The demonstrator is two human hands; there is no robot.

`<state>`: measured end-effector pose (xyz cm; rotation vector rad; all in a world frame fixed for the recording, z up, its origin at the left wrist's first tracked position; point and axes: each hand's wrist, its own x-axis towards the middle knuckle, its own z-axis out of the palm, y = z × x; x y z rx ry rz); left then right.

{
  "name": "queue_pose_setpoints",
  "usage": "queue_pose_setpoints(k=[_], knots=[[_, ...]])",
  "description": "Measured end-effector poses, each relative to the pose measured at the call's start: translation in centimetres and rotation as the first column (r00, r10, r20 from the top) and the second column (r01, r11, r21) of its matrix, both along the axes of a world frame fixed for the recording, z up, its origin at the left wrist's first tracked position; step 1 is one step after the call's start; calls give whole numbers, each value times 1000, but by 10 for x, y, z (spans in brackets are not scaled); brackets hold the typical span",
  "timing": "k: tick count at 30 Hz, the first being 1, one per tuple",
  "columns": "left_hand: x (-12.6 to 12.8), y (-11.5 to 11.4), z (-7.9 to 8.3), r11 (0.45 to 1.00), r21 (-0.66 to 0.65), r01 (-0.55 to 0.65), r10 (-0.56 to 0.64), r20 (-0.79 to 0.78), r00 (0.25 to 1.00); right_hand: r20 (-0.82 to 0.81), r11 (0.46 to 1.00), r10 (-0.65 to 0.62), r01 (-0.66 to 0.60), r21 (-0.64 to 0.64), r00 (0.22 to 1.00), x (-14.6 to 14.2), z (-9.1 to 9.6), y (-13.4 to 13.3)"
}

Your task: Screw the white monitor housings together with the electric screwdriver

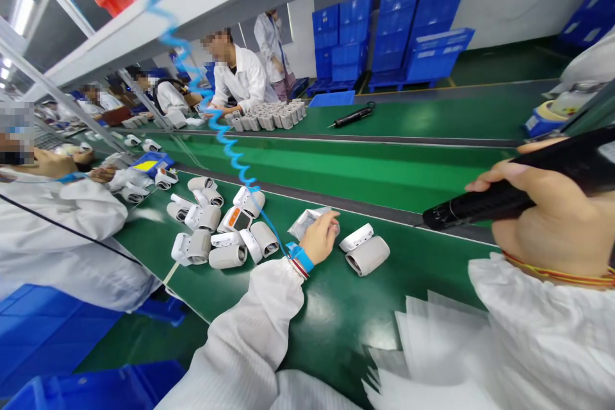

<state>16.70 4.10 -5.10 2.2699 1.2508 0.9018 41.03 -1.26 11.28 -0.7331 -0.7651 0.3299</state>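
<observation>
In the head view my right hand is wrapped round a black electric screwdriver, its tip pointing left above the bench edge. My left hand, with a blue wrist strap, rests at a small clear bag of tiny parts. Its fingers are bent together; whether anything is pinched in them is hidden. Just right of that hand lies one wrist blood pressure monitor, a white body on a rolled grey cuff. Several more such monitors lie grouped to the left.
A coiled blue cord hangs across the view down to my wrist strap. White sheets lie by my right sleeve. Beyond the green conveyor channel is another black screwdriver. A co-worker sits close at left; blue crates stand behind.
</observation>
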Motion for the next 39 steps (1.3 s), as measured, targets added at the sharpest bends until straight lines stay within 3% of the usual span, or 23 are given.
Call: queue_pose_setpoints(k=[2, 7, 12, 22, 26, 29, 33, 36, 39], knots=[[4, -3, -1, 999, 29, 28, -26, -56, 998, -5, 1000, 13, -14, -14, 1000, 0, -1, 0], [0, -2, 5, 993, 100, -66, 91, -269, 959, -25, 999, 32, -33, -34, 999, 3, 0, -2], [-2, -1, 6, 992, 123, -25, 73, -409, 909, -70, 987, 97, -105, -123, 993, 1, 3, -10], [6, -8, 8, 981, 171, -91, 164, -482, 861, -61, 943, 280, -286, -171, 958, -17, -1, -27], [7, -9, 8, 971, 212, -112, 199, -457, 867, -66, 936, 308, -315, -159, 949, -22, -2, -30], [4, -7, 12, 967, 238, -90, 176, -369, 912, -86, 931, 320, -330, -156, 943, -25, -1, -32], [3, -15, 22, 942, 335, 18, 8, -78, 997, -128, 929, 328, -344, -135, 936, -28, 1, -36], [9, -29, 28, 922, 368, 120, -174, 118, 978, -154, 925, 341, -360, -118, 927, -30, 4, -39], [19, -43, 29, 920, 338, 198, -281, 215, 935, -137, 917, 367, -383, -111, 920, -31, 7, -42]])
